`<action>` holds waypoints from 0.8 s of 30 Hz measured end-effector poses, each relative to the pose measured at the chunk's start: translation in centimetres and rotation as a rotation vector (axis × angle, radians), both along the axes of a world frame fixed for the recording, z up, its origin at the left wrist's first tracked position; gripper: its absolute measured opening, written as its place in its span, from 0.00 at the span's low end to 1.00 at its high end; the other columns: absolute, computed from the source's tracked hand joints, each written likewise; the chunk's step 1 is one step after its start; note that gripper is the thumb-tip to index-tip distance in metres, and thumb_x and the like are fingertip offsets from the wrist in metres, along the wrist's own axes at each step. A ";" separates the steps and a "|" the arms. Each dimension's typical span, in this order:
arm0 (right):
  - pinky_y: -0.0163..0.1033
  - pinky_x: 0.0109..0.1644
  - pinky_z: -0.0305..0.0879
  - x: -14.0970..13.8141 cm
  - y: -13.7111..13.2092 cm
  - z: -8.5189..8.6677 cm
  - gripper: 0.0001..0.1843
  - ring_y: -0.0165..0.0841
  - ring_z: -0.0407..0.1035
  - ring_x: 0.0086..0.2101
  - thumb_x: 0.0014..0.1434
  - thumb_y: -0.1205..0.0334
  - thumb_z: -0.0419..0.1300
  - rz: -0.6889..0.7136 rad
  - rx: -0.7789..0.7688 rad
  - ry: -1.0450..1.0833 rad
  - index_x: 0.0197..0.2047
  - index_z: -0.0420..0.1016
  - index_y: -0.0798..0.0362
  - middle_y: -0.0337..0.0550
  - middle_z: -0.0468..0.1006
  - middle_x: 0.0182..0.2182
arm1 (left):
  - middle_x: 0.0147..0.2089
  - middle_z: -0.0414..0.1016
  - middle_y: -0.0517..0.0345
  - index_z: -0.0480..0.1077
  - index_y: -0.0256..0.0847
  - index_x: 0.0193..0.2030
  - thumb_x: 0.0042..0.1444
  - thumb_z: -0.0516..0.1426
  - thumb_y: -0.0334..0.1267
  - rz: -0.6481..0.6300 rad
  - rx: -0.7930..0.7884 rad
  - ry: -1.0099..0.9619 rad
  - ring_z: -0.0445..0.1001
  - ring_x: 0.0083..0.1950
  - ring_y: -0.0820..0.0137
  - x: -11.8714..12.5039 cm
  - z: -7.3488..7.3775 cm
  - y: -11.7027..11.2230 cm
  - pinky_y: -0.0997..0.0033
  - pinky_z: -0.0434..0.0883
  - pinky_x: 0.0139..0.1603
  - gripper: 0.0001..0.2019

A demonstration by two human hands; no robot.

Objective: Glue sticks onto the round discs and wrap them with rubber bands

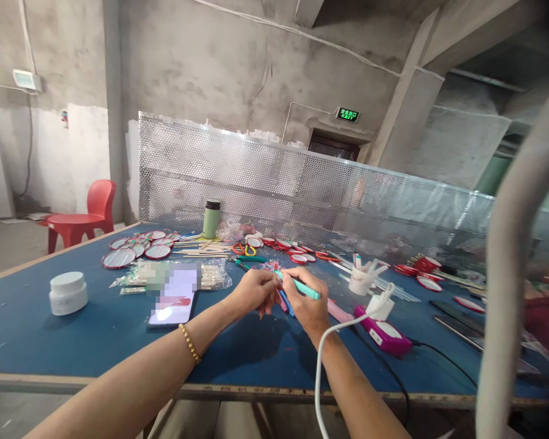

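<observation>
My right hand (310, 308) is closed around a turquoise marker pen (307, 289), held at a slant with its tip end towards my left hand. My left hand (254, 291) is closed in a pinch right at that end of the pen. Whatever is between its fingers is too small to make out. Just below the hands, pink and blue pens (287, 303) lie on the blue table (238, 360). Pliers with teal handles (249, 261) lie just beyond my left hand. To its left a lit phone (169, 317) leans on bagged sticks (217, 274).
Red-rimmed round discs (119, 258) cluster at the back left. A green tumbler (211, 219) stands near the perforated metal screen (256, 177). A white jar (68, 294) is at left. On the right are a pen cup (360, 283), a purple power strip (387, 336) and a white cable (319, 378).
</observation>
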State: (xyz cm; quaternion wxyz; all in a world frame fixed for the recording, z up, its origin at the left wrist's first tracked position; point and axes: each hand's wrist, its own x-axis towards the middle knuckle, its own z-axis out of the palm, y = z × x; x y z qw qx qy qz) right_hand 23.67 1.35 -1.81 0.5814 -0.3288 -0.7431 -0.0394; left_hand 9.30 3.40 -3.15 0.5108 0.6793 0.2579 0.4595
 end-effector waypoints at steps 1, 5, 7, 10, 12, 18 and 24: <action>0.35 0.30 0.64 0.0 0.0 0.0 0.09 0.30 0.68 0.24 0.61 0.63 0.57 -0.001 0.005 0.002 0.29 0.74 0.52 0.38 0.75 0.23 | 0.18 0.67 0.61 0.66 0.36 0.26 0.53 0.56 0.47 0.003 -0.003 -0.001 0.64 0.16 0.78 0.0 0.1 -0.1 0.80 0.58 0.15 0.15; 0.35 0.30 0.65 -0.1 -0.1 0.1 0.09 0.30 0.68 0.24 0.60 0.64 0.57 0.009 0.011 -0.003 0.29 0.74 0.52 0.38 0.75 0.23 | 0.18 0.66 0.63 0.65 0.36 0.25 0.54 0.56 0.46 0.003 -0.003 0.001 0.64 0.16 0.78 0.0 0.4 -0.4 0.80 0.58 0.16 0.15; 0.35 0.30 0.65 -0.1 -0.1 0.1 0.09 0.30 0.68 0.24 0.60 0.64 0.57 0.009 0.008 -0.009 0.29 0.74 0.52 0.38 0.76 0.23 | 0.17 0.65 0.63 0.64 0.36 0.24 0.54 0.56 0.46 0.002 -0.003 0.004 0.64 0.16 0.79 -0.1 0.4 -0.5 0.81 0.58 0.15 0.16; 0.35 0.30 0.65 -0.1 -0.2 0.1 0.09 0.30 0.68 0.24 0.60 0.63 0.57 -0.002 0.009 0.005 0.29 0.74 0.52 0.38 0.76 0.23 | 0.18 0.66 0.63 0.65 0.36 0.25 0.54 0.56 0.46 0.002 -0.019 0.000 0.64 0.16 0.78 -0.1 0.4 -0.5 0.81 0.58 0.15 0.15; 0.35 0.29 0.64 0.0 -0.2 0.1 0.09 0.30 0.68 0.23 0.60 0.63 0.57 -0.006 0.012 0.017 0.29 0.73 0.52 0.37 0.76 0.23 | 0.18 0.67 0.62 0.66 0.35 0.26 0.55 0.56 0.47 0.007 -0.029 -0.004 0.65 0.16 0.78 -0.1 0.4 -0.5 0.81 0.58 0.15 0.15; 0.35 0.29 0.64 0.0 -0.2 0.1 0.10 0.30 0.67 0.23 0.61 0.62 0.57 -0.004 0.000 0.009 0.28 0.73 0.52 0.37 0.74 0.22 | 0.18 0.68 0.61 0.66 0.36 0.26 0.55 0.57 0.48 0.022 -0.015 0.007 0.65 0.16 0.78 -0.1 0.3 -0.4 0.81 0.59 0.16 0.16; 0.34 0.29 0.64 0.0 -0.2 0.1 0.08 0.30 0.67 0.23 0.60 0.63 0.58 -0.017 0.009 0.019 0.29 0.74 0.52 0.37 0.75 0.22 | 0.19 0.68 0.61 0.66 0.36 0.26 0.55 0.56 0.46 0.020 -0.015 0.011 0.65 0.16 0.78 -0.1 0.4 -0.5 0.81 0.59 0.16 0.15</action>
